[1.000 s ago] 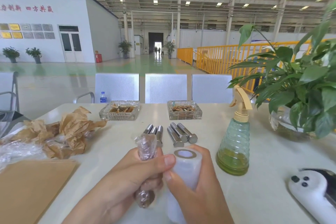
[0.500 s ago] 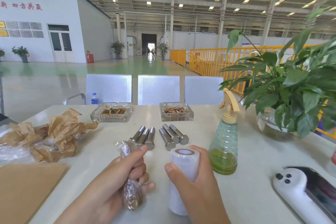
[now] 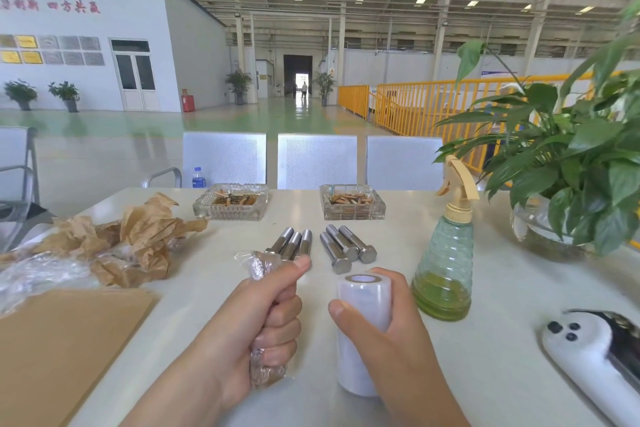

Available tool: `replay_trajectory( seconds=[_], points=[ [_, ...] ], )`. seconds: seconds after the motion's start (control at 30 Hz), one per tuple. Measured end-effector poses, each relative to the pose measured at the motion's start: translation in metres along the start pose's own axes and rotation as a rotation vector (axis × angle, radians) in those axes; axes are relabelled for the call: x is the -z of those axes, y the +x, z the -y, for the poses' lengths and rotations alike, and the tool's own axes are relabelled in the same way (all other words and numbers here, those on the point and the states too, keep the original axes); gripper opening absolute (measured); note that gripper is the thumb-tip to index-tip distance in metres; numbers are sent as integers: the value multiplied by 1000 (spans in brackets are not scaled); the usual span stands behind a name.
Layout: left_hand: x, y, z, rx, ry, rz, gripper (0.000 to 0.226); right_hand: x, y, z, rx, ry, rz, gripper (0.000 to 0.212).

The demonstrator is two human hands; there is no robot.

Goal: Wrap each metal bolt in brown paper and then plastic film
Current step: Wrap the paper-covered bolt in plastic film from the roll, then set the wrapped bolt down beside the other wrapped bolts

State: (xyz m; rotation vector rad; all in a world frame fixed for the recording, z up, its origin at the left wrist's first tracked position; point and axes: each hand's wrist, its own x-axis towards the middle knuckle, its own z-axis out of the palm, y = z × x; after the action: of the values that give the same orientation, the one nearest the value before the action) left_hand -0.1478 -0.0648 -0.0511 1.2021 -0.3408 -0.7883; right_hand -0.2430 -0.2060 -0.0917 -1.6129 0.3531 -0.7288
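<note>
Film-wrapped metal bolt [image 3: 262, 305] stands upright in the fist of the left hand [image 3: 256, 326] above the white table [image 3: 502, 288], while the right hand [image 3: 391, 333] grips an upright roll of clear plastic film [image 3: 363, 329]. Beyond lie six bare steel bolts, three [image 3: 292, 243] beside three [image 3: 346, 248]. Two glass ashtrays, one left [image 3: 230, 206], one right [image 3: 352, 206], hold cigarette butts.

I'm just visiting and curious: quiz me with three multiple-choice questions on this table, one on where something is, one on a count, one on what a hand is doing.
1. Where is the spray bottle?
A. right of the film roll
B. left of the crumpled brown paper
C. on a chair

2. How many bare bolts lie on the table?
A. two
B. six
C. ten

3. What is the left hand doing?
A. lying flat
B. gripping a wrapped bolt
C. pointing

Answers: 1 A, it stands just right of the roll in the right hand. 2 B, two groups of three. 3 B, fingers curl round the film-covered bolt.
</note>
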Motion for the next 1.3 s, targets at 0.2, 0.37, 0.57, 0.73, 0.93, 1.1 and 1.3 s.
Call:
replay_trajectory(
  seconds=[0.2,0.37,0.57,0.73,0.93,1.1,1.3],
  points=[
    [5,2,-4,-4,-118,11,32,1,-1,2,-16,7,44,61],
    [17,4,-7,6,7,-111,29,5,2,5,-109,135,81,57],
    [73,26,-46,-50,482,-317,6,13,12,-3,-320,383,52,59],
    [110,82,-63,-130,1177,-747,21,9,22,-8,-421,541,65,63],
    [115,134,-38,-97,1318,-862,40,6,29,-14,-492,515,12,100],
    [95,116,-38,-284,1478,-888,34,5,30,-16,-473,558,47,88],
    [9,39,-23,-224,653,-112,43,4,22,-7,-398,480,145,61]
  ],
)
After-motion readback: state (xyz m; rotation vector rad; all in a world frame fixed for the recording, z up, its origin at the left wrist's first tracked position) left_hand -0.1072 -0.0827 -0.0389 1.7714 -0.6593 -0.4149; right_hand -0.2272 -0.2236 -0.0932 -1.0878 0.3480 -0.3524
